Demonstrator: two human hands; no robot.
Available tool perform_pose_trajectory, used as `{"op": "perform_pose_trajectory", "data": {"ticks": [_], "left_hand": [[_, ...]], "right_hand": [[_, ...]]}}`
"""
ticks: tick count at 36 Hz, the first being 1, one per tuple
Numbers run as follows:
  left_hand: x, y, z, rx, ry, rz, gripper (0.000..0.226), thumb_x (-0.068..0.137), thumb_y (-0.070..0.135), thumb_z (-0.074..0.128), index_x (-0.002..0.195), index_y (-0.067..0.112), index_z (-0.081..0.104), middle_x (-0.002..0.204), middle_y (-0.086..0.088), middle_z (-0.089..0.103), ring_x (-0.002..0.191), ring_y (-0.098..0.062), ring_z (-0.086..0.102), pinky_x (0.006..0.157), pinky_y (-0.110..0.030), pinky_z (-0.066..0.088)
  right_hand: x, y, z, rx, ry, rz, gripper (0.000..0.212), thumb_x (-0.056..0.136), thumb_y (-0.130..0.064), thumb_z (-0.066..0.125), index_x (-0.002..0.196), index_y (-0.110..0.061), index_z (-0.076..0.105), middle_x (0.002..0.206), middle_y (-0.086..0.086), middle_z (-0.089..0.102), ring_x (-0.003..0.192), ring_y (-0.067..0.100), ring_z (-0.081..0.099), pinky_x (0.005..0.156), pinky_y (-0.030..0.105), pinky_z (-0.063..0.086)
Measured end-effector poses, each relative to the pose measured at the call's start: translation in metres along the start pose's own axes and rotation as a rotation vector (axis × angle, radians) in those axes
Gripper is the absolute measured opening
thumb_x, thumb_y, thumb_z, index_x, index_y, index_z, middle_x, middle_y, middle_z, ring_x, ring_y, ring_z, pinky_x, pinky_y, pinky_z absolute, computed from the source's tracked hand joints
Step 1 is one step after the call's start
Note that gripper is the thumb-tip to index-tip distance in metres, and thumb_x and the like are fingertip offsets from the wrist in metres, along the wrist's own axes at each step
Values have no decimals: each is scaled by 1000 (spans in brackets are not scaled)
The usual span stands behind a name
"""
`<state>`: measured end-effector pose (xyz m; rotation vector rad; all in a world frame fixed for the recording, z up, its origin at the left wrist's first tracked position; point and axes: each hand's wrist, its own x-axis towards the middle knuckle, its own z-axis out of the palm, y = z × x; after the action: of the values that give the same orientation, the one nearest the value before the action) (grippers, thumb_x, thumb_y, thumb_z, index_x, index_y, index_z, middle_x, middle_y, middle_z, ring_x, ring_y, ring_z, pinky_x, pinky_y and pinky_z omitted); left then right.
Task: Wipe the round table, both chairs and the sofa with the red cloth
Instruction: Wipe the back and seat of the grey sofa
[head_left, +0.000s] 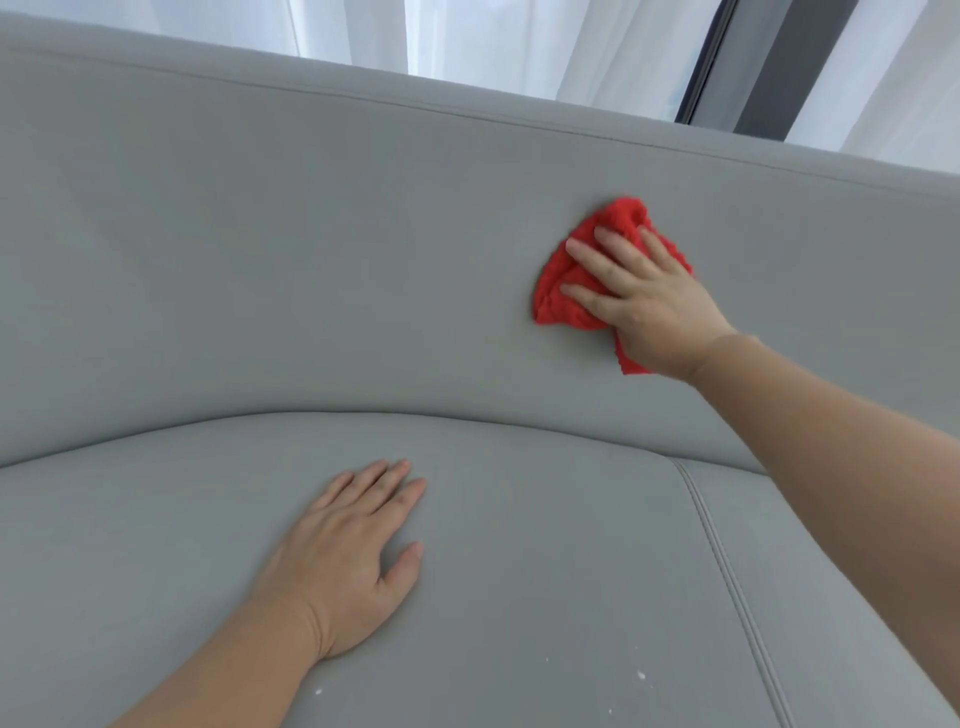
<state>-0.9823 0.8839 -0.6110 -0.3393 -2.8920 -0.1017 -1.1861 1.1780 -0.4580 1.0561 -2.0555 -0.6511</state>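
right hand (644, 296) spread flat on red cloth (621, 215), cloth poking out 10 o'clock | left hand (348, 551) flat on sofa (311, 234)

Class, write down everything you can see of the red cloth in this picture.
The red cloth is a bright, nubbly, towel-like fabric, bunched up rather than spread flat, with a ragged corner poking out below the wrist. It lies pressed against the grey sofa backrest, right of centre, under the right hand, whose straight, spread fingers cover its middle.
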Motion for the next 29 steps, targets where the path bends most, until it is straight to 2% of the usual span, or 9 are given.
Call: {"op": "perform_pose_trajectory", "data": {"ticks": [6, 12, 17, 23, 26, 29], "left_hand": [[0, -1, 2, -3, 7, -1, 58, 81, 48, 40, 127, 19, 59, 134, -2, 56, 122, -19, 54, 102, -33, 25], [0, 1, 0, -11, 6, -3, 57, 81, 48, 41, 127, 19, 60, 133, -2, 57, 120, -18, 55, 102, -33, 25], [0, 1, -1, -8, 6, -10, 57, 80, 48, 41, 126, 20, 61, 132, -1, 58, 120, -18, 56, 101, -33, 26], [0, 0, 1, -13, 6, -9, 57, 80, 49, 41, 126, 20, 60, 133, -1, 57, 122, -17, 54, 102, -33, 25], [0, 0, 0, -11, 2, -13, 57, 80, 49, 41, 126, 21, 60, 133, 0, 57, 121, -17, 54, 102, -33, 25], [0, 1, -2, -8, 1, -16, 56, 80, 49, 41, 125, 21, 61, 131, 0, 58, 120, -17, 55, 101, -32, 26]], "right_hand": [[38, 30, -32, 42, 97, 155, 55, 80, -7, 46, 133, -16, 56, 152, 18, 36, 134, 49, 34, 109, 66, 23], [42, 9, -32, 190, 176, 319, 55, 78, -3, 44, 130, -12, 59, 149, 19, 39, 133, 50, 35, 110, 63, 24], [47, 9, -32, 224, 192, 341, 56, 80, -7, 41, 134, -11, 56, 150, 19, 37, 136, 49, 31, 110, 63, 24], [66, -9, -32, 259, 239, 470, 59, 78, -5, 42, 136, -10, 54, 150, 19, 37, 137, 49, 30, 113, 63, 17], [63, -19, -23, 256, 279, 430, 60, 76, 0, 43, 135, -7, 54, 149, 22, 38, 135, 52, 31, 111, 64, 20], [56, -35, -10, 225, 246, 287, 58, 77, 1, 46, 134, -7, 55, 149, 24, 37, 134, 52, 32, 110, 65, 21]]}}
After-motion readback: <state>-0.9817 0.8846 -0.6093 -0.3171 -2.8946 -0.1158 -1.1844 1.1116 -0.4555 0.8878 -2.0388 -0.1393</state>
